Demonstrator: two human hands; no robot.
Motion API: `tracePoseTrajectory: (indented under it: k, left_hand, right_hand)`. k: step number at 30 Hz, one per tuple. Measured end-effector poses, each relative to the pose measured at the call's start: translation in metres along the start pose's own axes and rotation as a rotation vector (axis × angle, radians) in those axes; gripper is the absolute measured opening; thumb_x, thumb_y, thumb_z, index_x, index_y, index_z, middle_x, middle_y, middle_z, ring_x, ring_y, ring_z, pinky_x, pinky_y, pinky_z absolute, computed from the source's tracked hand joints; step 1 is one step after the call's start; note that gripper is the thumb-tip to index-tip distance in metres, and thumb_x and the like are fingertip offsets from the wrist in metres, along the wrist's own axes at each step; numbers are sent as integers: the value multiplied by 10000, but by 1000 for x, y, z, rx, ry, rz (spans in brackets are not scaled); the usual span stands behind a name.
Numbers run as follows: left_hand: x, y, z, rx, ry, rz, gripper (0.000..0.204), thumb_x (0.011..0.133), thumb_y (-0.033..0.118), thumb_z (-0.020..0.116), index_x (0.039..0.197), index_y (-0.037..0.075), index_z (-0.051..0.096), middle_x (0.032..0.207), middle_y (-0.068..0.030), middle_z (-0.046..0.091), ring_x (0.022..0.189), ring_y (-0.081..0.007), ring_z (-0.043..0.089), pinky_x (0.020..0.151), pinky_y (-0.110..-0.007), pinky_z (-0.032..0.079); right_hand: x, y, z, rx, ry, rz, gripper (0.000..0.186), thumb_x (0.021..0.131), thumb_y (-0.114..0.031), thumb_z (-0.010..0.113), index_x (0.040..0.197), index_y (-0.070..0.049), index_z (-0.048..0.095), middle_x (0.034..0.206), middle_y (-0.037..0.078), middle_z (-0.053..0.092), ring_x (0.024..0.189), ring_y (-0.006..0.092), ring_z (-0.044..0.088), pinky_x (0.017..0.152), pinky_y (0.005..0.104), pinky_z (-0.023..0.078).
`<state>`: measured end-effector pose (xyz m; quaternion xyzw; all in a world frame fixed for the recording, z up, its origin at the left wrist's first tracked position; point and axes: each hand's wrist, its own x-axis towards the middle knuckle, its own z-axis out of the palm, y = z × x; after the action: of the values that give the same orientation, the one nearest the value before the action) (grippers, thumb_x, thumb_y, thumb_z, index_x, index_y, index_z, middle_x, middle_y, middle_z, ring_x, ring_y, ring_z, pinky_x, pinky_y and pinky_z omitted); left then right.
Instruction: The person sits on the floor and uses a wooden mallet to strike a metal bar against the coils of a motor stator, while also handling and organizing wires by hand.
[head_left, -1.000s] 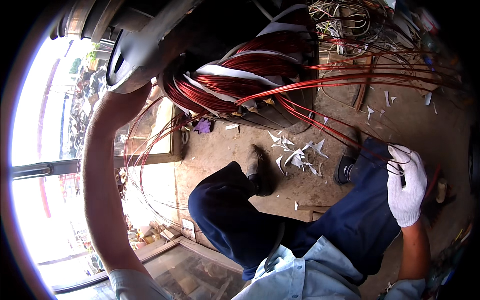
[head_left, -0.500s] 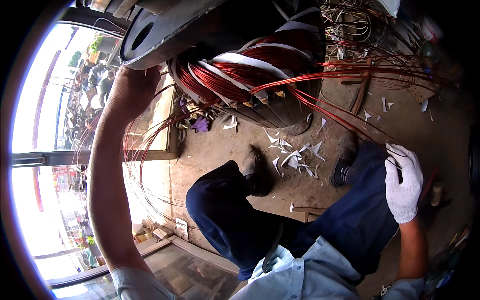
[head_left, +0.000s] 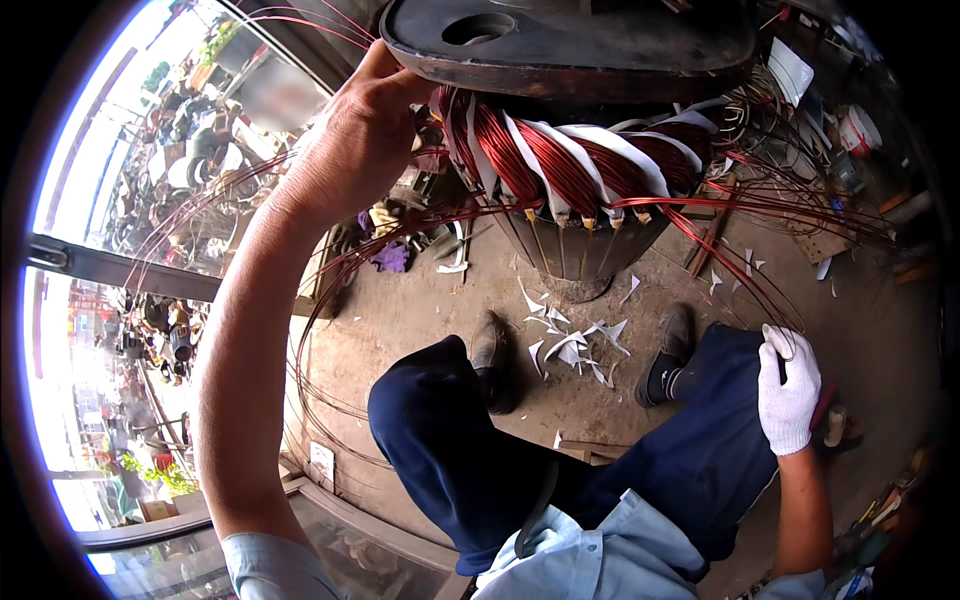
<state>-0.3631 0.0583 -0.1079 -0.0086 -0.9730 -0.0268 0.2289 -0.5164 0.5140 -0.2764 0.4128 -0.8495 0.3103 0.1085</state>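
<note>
Copper-wire windings (head_left: 515,160), red and interleaved with white insulating strips, ring a motor stator (head_left: 590,250) with a slotted, dark core. Over them sits a dark metal plate (head_left: 600,45) with a round hole. My bare left hand (head_left: 365,135) reaches up to the plate's left end beside the windings; its fingertips are partly hidden there. Near my right knee, my right hand (head_left: 788,385) in a white knitted glove has its fingers closed on the end of long red copper wires (head_left: 735,262) that run out from the stator.
White paper-like scraps (head_left: 570,348) litter the floor between my shoes. Loose wire loops (head_left: 310,385) hang at the left, before a glass-paned frame (head_left: 130,272). Tangled wires, a wooden board (head_left: 820,240) and a white tub (head_left: 858,130) lie at the far right.
The view has turned, so the plate and stator appear more level and further right. My left hand stays at the plate's end; my right hand still holds the wires near my knee.
</note>
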Motion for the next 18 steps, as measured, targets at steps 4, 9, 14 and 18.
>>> tracePoseTrajectory:
  k: [4, 9, 14, 18]
  left_hand:
    - [-9, 7, -8, -13, -7, 35, 653, 844, -215, 488, 1334, 173, 677, 1419, -151, 505, 1251, -360, 618, 998, -423, 567]
    - [-19, 33, -16, -83, -59, -7, 646, 839, -222, 482, 1318, 158, 689, 1449, -166, 486, 1227, -346, 648, 986, -433, 583]
    - [-17, 34, -15, -36, -41, -8, 705, 804, -237, 466, 1342, 165, 680, 1438, -176, 509, 1251, -355, 621, 1007, -440, 569]
    - [-7, 19, -11, 110, -62, 10, 730, 796, -222, 426, 1384, 153, 641, 1454, -208, 492, 1331, -406, 541, 1057, -455, 516]
  right_hand:
    - [3, -5, 0, -5, -2, -5, 185, 920, -39, 668, 1095, 6, 708, 1047, 165, 714, 966, 350, 679, 888, 433, 532]
    - [5, -10, 3, 25, 29, -38, 187, 916, -45, 675, 1093, 10, 702, 1033, 163, 714, 954, 344, 680, 859, 425, 535]
    - [5, -5, -2, 2, 24, -69, 199, 909, -44, 681, 1100, 8, 695, 1043, 160, 711, 931, 339, 677, 840, 419, 537]
    - [2, -2, -3, 20, 26, -47, 209, 905, -43, 685, 1110, -8, 695, 1052, 148, 708, 928, 336, 675, 836, 414, 534]
